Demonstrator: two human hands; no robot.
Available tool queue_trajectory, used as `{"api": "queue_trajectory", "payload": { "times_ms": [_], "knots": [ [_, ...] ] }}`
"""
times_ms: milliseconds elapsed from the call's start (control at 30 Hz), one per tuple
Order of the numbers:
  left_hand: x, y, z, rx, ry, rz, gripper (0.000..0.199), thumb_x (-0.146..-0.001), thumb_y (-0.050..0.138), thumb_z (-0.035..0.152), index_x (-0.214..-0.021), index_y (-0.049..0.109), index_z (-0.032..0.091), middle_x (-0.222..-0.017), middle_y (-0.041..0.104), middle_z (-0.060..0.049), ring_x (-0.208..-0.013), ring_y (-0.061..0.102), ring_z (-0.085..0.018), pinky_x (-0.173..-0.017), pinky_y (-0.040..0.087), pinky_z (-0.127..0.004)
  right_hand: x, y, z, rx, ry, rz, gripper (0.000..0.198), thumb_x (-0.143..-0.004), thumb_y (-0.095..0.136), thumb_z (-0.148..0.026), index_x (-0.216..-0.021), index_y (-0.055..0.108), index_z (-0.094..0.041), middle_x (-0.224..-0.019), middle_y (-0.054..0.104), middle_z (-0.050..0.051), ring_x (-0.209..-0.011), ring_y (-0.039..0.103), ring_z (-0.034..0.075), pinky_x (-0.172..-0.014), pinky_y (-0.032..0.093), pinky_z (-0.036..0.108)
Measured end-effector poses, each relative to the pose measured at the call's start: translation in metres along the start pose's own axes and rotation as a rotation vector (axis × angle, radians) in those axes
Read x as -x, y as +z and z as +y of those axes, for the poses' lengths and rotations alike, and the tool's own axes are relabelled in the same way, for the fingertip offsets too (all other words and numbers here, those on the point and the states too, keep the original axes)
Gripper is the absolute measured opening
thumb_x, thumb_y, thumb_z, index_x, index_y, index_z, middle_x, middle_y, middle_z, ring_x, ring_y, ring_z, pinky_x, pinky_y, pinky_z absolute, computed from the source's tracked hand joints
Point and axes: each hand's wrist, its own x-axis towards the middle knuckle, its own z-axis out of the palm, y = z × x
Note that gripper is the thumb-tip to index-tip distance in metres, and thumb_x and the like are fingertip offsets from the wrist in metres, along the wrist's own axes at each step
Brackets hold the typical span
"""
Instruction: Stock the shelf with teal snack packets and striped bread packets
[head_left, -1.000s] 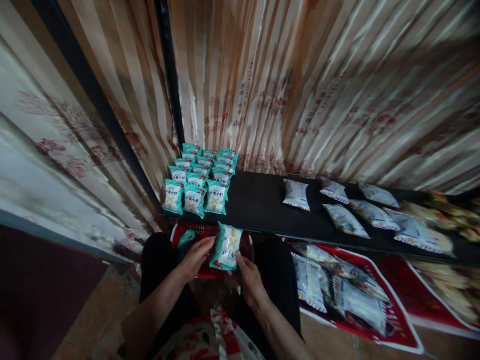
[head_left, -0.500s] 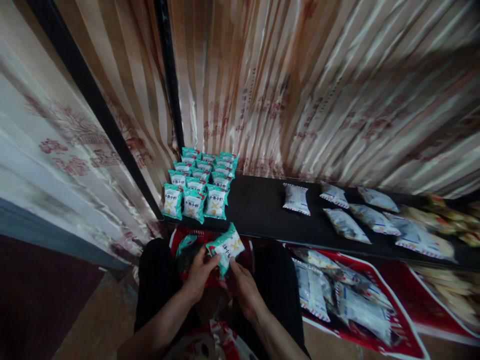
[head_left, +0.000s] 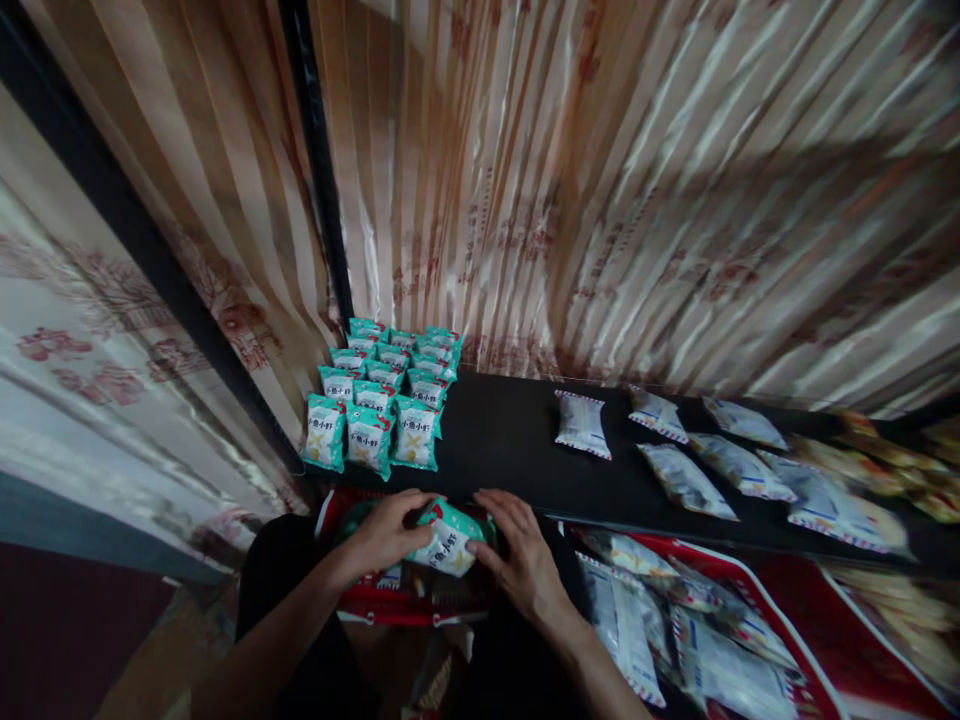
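Nearest the wearer, two black-clad legs (head_left: 277,590) flank a red basket (head_left: 397,606), which sits below the front edge of the shelf. Above this basket, the teal-and-white packet (head_left: 450,540) is held between both hands, tilted, with its printed face toward the wearer. The left hand (head_left: 386,535) grips the packet's left side: the thumb bears on the printed face and the index finger reaches along the upper edge; the remaining fingers cannot be made out clearly. The right hand (head_left: 525,555) grips the opposite side, thumb pressed on the face, fingers extended close together past the upper right corner; their contact behind the packet cannot be seen. To the right, a second basket (head_left: 754,583), also red, contains white packets with striped ends. Beyond the hands runs the black shelf (head_left: 502,440). At its left end, matching teal packets (head_left: 369,440) stand in three columns, printed faces forward. Further right, separated by bare shelf, one white packet (head_left: 583,424) lies apart from a looser group (head_left: 686,480). Behind the shelf hangs a pleated, red-printed curtain (head_left: 525,220), with a black post (head_left: 319,170) at the left corner.
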Motion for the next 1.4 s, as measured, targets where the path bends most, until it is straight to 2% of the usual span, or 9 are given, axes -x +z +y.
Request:
{"api": "queue_trajectory", "payload": {
  "times_ms": [133, 333, 400, 567, 633, 800, 1000, 1167, 1400],
  "knots": [
    [-0.026, 0.005, 0.016, -0.08, 0.034, -0.07, 0.042, -0.069, 0.054, 0.018, -0.109, 0.067, 0.02, -0.099, 0.069, -0.003, -0.089, 0.062, -0.021, -0.076, 0.047, -0.026, -0.008, -0.019, 0.009, -0.118, 0.094, -0.227, 0.043, -0.079, 0.061, -0.042, -0.118, 0.061, -0.024, -0.119, 0.063, 0.009, -0.112, 0.056, 0.027, -0.1, 0.04, 0.041],
    [-0.08, 0.023, 0.034, -0.17, 0.085, -0.031, 0.04, -0.072, 0.06, 0.027, -0.111, 0.065, 0.022, -0.106, 0.069, -0.004, -0.096, 0.062, -0.023, -0.084, 0.046, -0.029, -0.02, -0.037, 0.029, -0.294, 0.21, -0.202, 0.043, -0.077, 0.063, -0.044, -0.113, 0.064, -0.02, -0.115, 0.065, 0.009, -0.109, 0.057, 0.028, -0.097, 0.041, 0.04],
    [-0.1, 0.032, 0.04, -0.219, 0.082, 0.075, 0.046, -0.074, 0.062, 0.031, -0.118, 0.06, 0.02, -0.108, 0.067, -0.006, -0.099, 0.061, -0.024, -0.089, 0.045, -0.032, -0.032, -0.039, 0.037, -0.348, 0.263, -0.146, 0.046, -0.076, 0.063, -0.048, -0.109, 0.064, -0.017, -0.11, 0.067, 0.01, -0.103, 0.06, 0.028, -0.093, 0.044, 0.039],
    [-0.141, 0.057, 0.04, -0.395, 0.134, 0.535, 0.047, -0.083, 0.051, 0.026, -0.127, 0.05, 0.013, -0.131, 0.05, -0.014, -0.122, 0.045, -0.026, -0.104, 0.037, -0.038, -0.084, -0.038, 0.059, -0.411, 0.329, 0.032, 0.054, -0.07, 0.062, -0.058, -0.1, 0.066, -0.013, -0.097, 0.071, 0.01, -0.088, 0.064, 0.027, -0.081, 0.048, 0.035],
    [-0.153, 0.068, 0.034, -0.466, 0.163, 0.607, 0.041, -0.085, 0.047, 0.023, -0.124, 0.052, 0.015, -0.134, 0.047, -0.013, -0.124, 0.044, -0.026, -0.105, 0.037, -0.041, -0.111, -0.035, 0.068, -0.405, 0.329, 0.11, 0.055, -0.069, 0.062, -0.059, -0.096, 0.067, -0.012, -0.093, 0.072, 0.01, -0.086, 0.064, 0.027, -0.079, 0.048, 0.033],
    [-0.187, 0.089, 0.005, -0.552, 0.182, 0.611, 0.038, -0.084, 0.043, 0.015, -0.121, 0.054, 0.014, -0.135, 0.049, -0.011, -0.126, 0.042, -0.025, -0.106, 0.038, -0.043, -0.181, -0.02, 0.092, -0.26, 0.335, 0.264, 0.051, -0.067, 0.058, -0.06, -0.085, 0.068, -0.013, -0.082, 0.072, 0.009, -0.079, 0.065, 0.026, -0.072, 0.048, 0.032],
    [-0.238, 0.089, -0.029, -0.493, 0.074, 0.677, 0.046, -0.085, 0.039, 0.015, -0.13, 0.047, 0.01, -0.141, 0.044, -0.013, -0.134, 0.035, -0.025, -0.111, 0.033, -0.044, -0.245, 0.005, 0.108, -0.078, 0.289, 0.244, 0.044, -0.072, 0.05, -0.056, -0.083, 0.068, -0.018, -0.078, 0.071, 0.006, -0.074, 0.064, 0.022, -0.069, 0.047, 0.03],
    [-0.266, 0.083, -0.039, -0.428, 0.022, 0.715, 0.047, -0.086, 0.037, 0.018, -0.131, 0.046, 0.011, -0.141, 0.043, -0.013, -0.134, 0.034, -0.024, -0.112, 0.03, -0.045, -0.271, 0.015, 0.115, -0.033, 0.313, 0.249, 0.042, -0.072, 0.05, -0.056, -0.084, 0.069, -0.02, -0.075, 0.07, 0.005, -0.07, 0.063, 0.02, -0.067, 0.047, 0.03],
    [-0.275, 0.086, -0.028, -0.364, -0.027, 0.72, 0.046, -0.087, 0.037, 0.019, -0.13, 0.047, 0.008, -0.143, 0.04, -0.014, -0.135, 0.033, -0.024, -0.113, 0.028, -0.042, -0.277, 0.008, 0.118, -0.021, 0.302, 0.298, 0.048, -0.074, 0.051, -0.058, -0.092, 0.069, -0.017, -0.083, 0.071, 0.008, -0.076, 0.065, 0.022, -0.071, 0.049, 0.031]
  ]
}}
